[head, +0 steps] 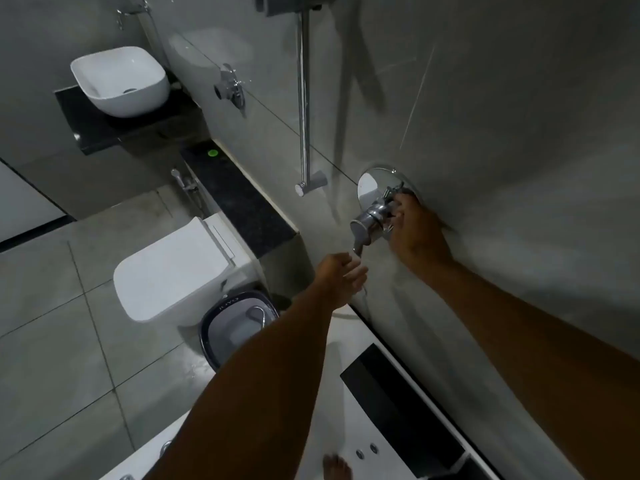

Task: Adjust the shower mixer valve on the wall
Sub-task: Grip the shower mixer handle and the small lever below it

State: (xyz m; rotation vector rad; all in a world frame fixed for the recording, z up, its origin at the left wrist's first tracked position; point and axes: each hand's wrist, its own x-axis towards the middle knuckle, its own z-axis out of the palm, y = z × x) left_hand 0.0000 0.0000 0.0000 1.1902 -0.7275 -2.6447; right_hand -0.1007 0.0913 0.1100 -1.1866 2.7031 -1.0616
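Observation:
A chrome shower mixer valve (372,216) with a round plate (369,180) sits on the grey tiled wall, right of centre. My right hand (415,233) wraps around the valve body from the right, fingers on its chrome knob. My left hand (341,277) is cupped just below the valve's lever tip, fingers curled around a thin chrome piece hanging there; what it grips is partly hidden.
A vertical chrome shower rail (304,98) runs down the wall left of the valve. A white toilet (173,268), a dark bucket (239,327) and a white basin (119,79) are on the left. A white tub edge (363,427) and my bare foot (336,465) lie below.

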